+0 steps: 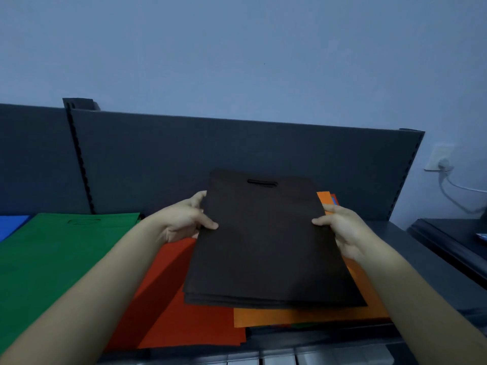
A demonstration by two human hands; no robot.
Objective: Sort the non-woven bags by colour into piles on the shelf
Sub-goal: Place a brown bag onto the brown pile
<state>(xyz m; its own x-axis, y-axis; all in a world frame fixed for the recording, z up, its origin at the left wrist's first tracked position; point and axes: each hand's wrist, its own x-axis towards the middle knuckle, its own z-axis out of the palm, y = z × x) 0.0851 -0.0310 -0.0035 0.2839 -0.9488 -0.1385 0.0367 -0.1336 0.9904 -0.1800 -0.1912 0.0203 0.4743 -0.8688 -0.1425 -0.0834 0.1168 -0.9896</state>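
Head view, looking down along both bare forearms. Holding a thin stack of dark brown non-woven bags (pixel 266 241), tilted with the far end higher, just above the shelf (pixel 427 262). On the stack's left edge, left grip (pixel 184 219) clamped tight, thumb on top, other fingers tucked underneath. On the right edge, right grip (pixel 342 233) clamped the same way, thumb lying across the top bag. Die-cut handle slot (pixel 262 183) at the far end of the top bag. Several layers showing at the near edge, can't count them properly.

Below the stack, on the right part of the shelf: an orange bag (pixel 303 316) lying flat, with slivers of green, red and blue peeking out from under its near edge, so a mixed pile there. Just left of that and partly under it, a red bag (pixel 184 312). Further left, a green bag (pixel 52 259) lying flat, touching or overlapping the red one, hard to say which. At the far left edge, a corner of a blue bag (pixel 11 226).

Behind everything, a dark grey back panel (pixel 237 148) with a slotted upright (pixel 79 159), then a pale bluish wall (pixel 237 48). On the wall to the right, a white socket (pixel 438 156) with a plug in it and a white cable (pixel 459 189) trailing off. Low right, some black flat thing (pixel 453 243), too dim to make out.
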